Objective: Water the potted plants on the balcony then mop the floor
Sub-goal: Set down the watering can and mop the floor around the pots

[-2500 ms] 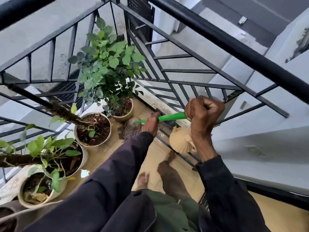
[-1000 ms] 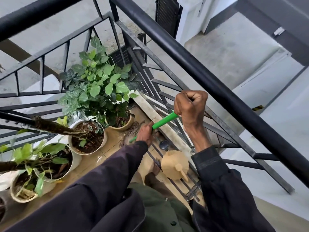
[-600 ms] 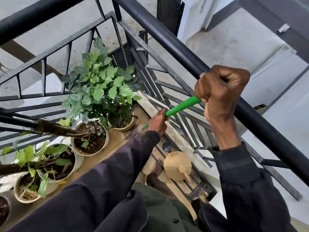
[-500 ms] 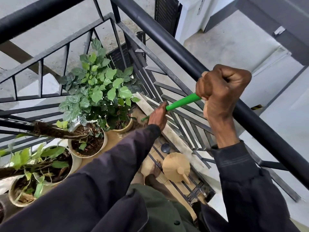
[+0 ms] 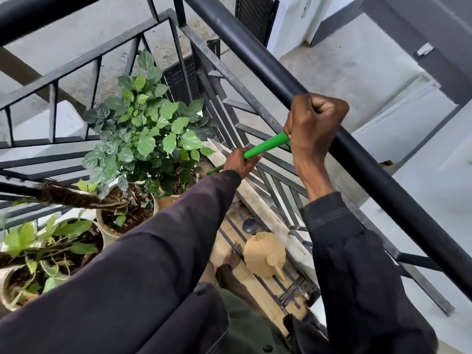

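Task thing: the bright green plastic mop handle slants down from beside the black metal top rail toward the tan tiled balcony floor. Its mop end is hidden behind the dark sleeve.
Right hand: the fingers are curled into a tight fist round the handle's upper end.
Left hand: it is wrapped round the handle lower down, with no slack showing.
Risk, knuckles: the right fist sits just beside the rail, so a hard pull back would likely knock it against the metal.
Risk, pots: the hidden mop end works near the bushy green-leaved plant, and a wide stroke could snag leaves or nudge a pot.
Risk, footing: a bare foot stands on the tiles, and wet tiles may be slippery.
Around: a pale-leaved trailing plant sits at lower left, and a dark round cap lies near the rail base.
In the way: the beige plastic watering can stands on the floor just beside the foot, and probably needs moving before that patch is mopped.
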